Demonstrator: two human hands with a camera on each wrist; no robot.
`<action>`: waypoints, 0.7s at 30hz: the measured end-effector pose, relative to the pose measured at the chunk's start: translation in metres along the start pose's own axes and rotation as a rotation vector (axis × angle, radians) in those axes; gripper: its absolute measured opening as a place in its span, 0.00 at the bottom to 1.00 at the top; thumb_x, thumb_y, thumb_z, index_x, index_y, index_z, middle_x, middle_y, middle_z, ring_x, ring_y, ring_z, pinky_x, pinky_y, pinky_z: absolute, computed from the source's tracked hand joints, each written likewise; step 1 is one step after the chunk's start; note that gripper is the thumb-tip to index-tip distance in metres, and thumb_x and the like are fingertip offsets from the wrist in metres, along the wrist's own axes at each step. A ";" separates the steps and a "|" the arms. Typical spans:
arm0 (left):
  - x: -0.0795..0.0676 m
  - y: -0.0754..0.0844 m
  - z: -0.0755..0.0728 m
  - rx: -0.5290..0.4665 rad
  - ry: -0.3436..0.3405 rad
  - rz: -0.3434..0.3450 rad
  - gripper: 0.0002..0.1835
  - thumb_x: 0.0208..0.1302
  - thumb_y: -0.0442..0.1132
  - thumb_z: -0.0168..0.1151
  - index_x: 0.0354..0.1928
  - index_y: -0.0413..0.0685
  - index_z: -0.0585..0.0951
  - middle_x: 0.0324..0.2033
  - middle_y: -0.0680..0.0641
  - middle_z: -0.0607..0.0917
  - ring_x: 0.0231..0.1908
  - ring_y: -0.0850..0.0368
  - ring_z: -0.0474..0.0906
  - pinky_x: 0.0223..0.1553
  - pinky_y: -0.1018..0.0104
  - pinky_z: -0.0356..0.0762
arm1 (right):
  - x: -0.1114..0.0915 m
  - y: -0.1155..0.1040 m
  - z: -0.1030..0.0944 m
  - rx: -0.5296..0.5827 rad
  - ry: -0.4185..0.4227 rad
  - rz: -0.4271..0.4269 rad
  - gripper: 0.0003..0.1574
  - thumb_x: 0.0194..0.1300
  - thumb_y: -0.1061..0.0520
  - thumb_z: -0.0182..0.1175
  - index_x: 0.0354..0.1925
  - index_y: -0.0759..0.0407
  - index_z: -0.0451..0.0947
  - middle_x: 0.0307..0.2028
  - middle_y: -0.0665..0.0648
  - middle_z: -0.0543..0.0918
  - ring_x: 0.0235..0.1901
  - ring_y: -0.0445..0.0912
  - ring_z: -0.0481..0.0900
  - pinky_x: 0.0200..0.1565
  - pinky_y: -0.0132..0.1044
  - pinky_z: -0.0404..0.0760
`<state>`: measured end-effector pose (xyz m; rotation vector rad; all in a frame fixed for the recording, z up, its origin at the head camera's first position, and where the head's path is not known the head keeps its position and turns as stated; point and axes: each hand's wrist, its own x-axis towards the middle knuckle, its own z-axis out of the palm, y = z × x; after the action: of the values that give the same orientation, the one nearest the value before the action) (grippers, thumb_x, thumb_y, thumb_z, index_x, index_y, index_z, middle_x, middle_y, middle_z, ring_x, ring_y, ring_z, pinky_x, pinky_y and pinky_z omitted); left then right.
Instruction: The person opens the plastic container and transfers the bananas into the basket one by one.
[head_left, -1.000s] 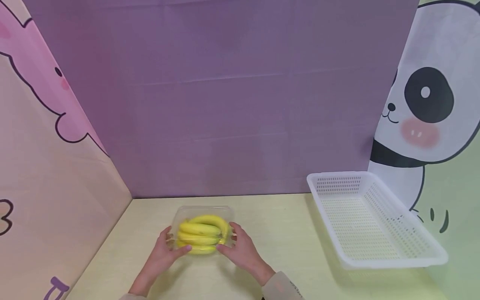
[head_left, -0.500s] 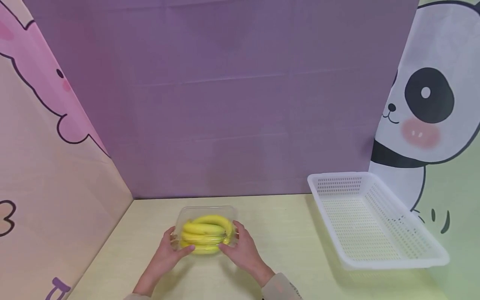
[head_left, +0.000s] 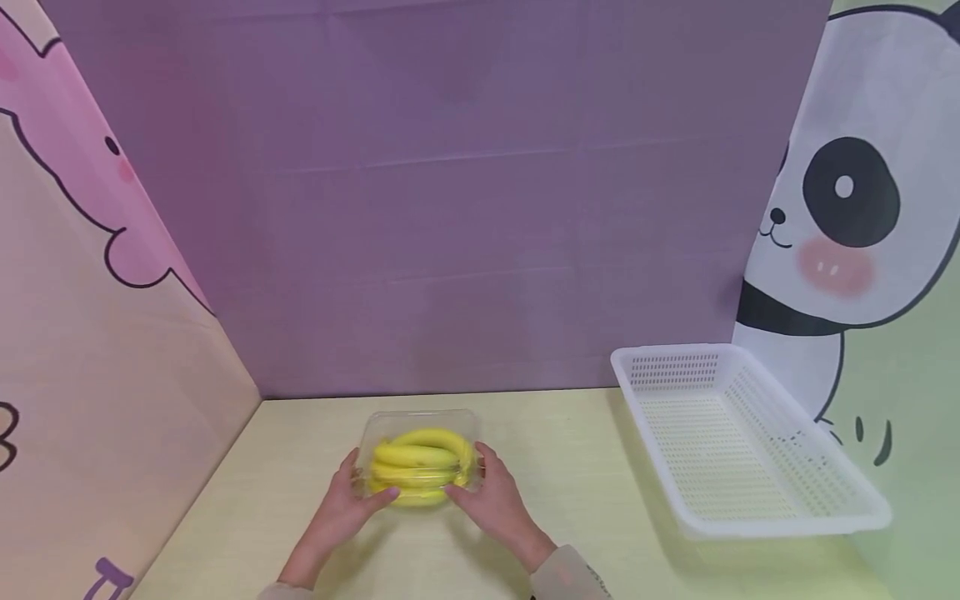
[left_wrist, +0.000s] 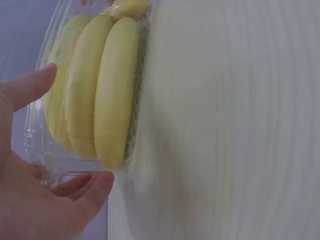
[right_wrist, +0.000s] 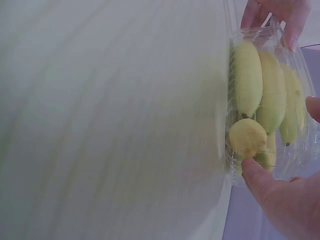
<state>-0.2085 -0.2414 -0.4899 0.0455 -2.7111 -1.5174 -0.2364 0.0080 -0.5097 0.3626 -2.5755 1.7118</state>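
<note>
Several yellow bananas [head_left: 415, 457] lie inside a clear plastic clamshell box [head_left: 424, 419], left of the table's middle in the head view. My left hand [head_left: 347, 507] grips the box's left end, thumb on the near face and fingers round the side. At the opposite end my right hand [head_left: 501, 505] holds it the same way. The left wrist view shows the thumb [left_wrist: 35, 86] against the clear wall and fingertips under the end edge. In the right wrist view, one fingertip [right_wrist: 251, 167] touches the box low down, beside a banana's rounded end [right_wrist: 247, 137].
A white perforated plastic basket [head_left: 693, 521] stands at the right of the pale wooden table [head_left: 540, 417], with nothing in it. A purple backdrop [head_left: 450, 208] rises behind the table, with printed panels on both sides, one bearing a panda [head_left: 851, 192].
Both hands have shifted the clamshell box of bananas slightly to the right. The grip looks the same, and the basket keeps its place.
</note>
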 end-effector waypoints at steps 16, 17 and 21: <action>0.002 0.006 0.012 0.010 -0.020 0.006 0.60 0.61 0.52 0.73 0.76 0.29 0.44 0.67 0.21 0.58 0.67 0.25 0.60 0.63 0.33 0.63 | 0.000 0.003 -0.018 -0.038 -0.020 -0.010 0.55 0.59 0.47 0.73 0.73 0.69 0.59 0.52 0.65 0.78 0.52 0.57 0.77 0.55 0.57 0.76; 0.002 0.007 0.012 0.008 -0.020 0.013 0.59 0.61 0.52 0.73 0.76 0.28 0.45 0.67 0.21 0.58 0.67 0.24 0.61 0.63 0.33 0.64 | 0.000 0.003 -0.019 -0.037 -0.021 -0.008 0.55 0.58 0.47 0.73 0.73 0.69 0.59 0.52 0.65 0.78 0.52 0.57 0.77 0.55 0.57 0.76; 0.001 0.011 0.016 -0.009 -0.013 0.024 0.58 0.61 0.51 0.74 0.76 0.28 0.45 0.65 0.21 0.59 0.66 0.24 0.62 0.62 0.33 0.65 | 0.001 0.006 -0.022 -0.039 -0.026 0.004 0.55 0.59 0.46 0.72 0.73 0.68 0.59 0.53 0.64 0.78 0.52 0.55 0.77 0.55 0.56 0.76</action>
<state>-0.2107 -0.2221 -0.4893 0.0026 -2.7045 -1.5280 -0.2404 0.0304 -0.5059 0.3808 -2.6257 1.6671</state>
